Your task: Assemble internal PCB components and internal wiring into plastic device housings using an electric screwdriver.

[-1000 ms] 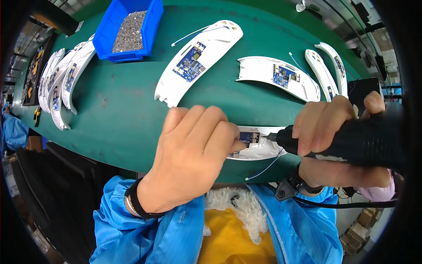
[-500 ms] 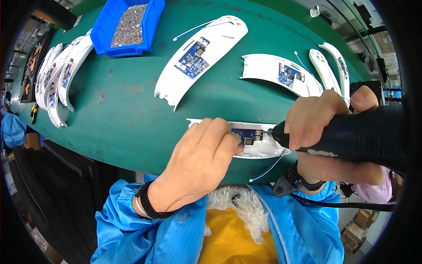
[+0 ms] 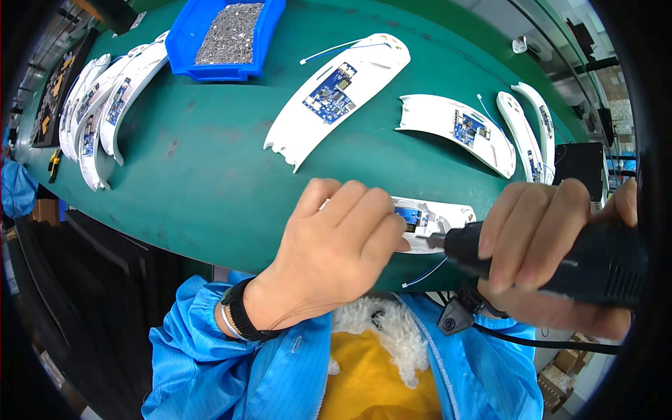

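Note:
A white curved plastic shell [image 3: 455, 210] lies on the bench in front of me, with a blue circuit board [image 3: 414, 218] inside it. My left hand [image 3: 343, 238] covers its left part, fingers curled over the shell. In my right hand [image 3: 539, 234] is a black electric screwdriver [image 3: 469, 246], held roughly level and blurred by motion. Its metal bit [image 3: 432, 240] points left, at the near side of the shell by the board; whether it touches anything I cannot tell. A thin blue and white cable [image 3: 425, 274] sticks out below the shell.
More white shells with boards lie beyond: one large shell [image 3: 336, 98] in the middle, another shell [image 3: 455, 129] to its right, and several stacked shells [image 3: 126, 98] at left. A blue bin [image 3: 259, 42] holds small metal screws. A cord [image 3: 546, 343] runs from the right wrist's small camera [image 3: 455, 316].
The screwdriver's bit has come off the board's right edge and moved toward me. My left hand has shifted over the shell, hiding more of it. The whole view has shifted slightly.

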Available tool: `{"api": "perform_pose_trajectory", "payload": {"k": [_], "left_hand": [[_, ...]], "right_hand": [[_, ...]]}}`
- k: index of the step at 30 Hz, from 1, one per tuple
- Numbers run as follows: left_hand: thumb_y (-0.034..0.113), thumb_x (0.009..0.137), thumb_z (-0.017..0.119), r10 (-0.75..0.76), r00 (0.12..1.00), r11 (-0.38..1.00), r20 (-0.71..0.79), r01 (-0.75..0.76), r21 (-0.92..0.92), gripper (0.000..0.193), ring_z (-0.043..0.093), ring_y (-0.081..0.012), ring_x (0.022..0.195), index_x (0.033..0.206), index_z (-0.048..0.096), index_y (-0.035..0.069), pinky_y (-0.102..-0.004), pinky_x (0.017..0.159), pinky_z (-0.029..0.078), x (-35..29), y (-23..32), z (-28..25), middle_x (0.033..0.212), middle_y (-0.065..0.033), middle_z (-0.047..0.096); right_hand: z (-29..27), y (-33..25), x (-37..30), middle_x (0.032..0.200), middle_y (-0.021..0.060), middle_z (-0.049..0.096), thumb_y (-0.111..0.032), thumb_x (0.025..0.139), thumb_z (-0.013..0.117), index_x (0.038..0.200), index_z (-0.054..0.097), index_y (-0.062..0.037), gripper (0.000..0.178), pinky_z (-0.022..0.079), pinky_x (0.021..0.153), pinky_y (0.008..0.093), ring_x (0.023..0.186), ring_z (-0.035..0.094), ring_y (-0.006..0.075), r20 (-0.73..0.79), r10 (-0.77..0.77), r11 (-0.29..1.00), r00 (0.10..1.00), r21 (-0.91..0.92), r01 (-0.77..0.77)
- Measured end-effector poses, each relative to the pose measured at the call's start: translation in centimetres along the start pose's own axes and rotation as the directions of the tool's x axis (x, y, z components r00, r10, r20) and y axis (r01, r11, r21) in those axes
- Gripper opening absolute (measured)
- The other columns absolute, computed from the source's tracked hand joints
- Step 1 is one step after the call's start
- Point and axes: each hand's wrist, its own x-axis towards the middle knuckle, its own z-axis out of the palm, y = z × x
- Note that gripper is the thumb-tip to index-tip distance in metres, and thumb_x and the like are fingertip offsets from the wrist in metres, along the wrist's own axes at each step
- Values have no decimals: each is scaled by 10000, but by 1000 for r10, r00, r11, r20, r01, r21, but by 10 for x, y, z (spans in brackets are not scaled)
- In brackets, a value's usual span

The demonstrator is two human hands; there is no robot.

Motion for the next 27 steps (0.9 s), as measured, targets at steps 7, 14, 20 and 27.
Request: {"api": "perform_pose_trajectory", "payload": {"k": [7,14,20,27], "left_hand": [[196,605,697,50,994,998,-101,-47,32,252,501,-184,650,774,554,77,-319,673,358,-7,-7,-5,759,-28,521],[244,612,709,-29,999,998,13,28,53,436,526,-220,759,966,553,43,-360,753,368,-13,-7,-12,895,-72,539],[282,626,717,-119,978,990,171,130,-53,657,536,-269,1000,1181,497,5,-439,951,349,-12,-15,-16,1044,-115,565],[216,579,750,-143,963,981,231,168,-93,641,552,-267,998,1148,522,30,-447,973,361,-13,-17,-16,1038,-106,575]], "right_hand": [[8,11,3,700,72,558,-583,798,556,1257,300,-101,713,442,526,316,514,554,172,87,10,999,996,-38,-7],[12,20,3,702,75,560,-547,803,575,1290,303,-109,709,449,540,325,515,564,177,159,24,996,987,-84,-11],[20,17,1,700,83,554,-558,801,577,1315,297,-114,734,455,565,345,518,568,192,93,70,992,993,-112,-59],[18,23,2,731,88,565,-595,766,593,1247,310,-128,728,447,559,334,525,562,194,227,53,996,972,-81,-35]]}}
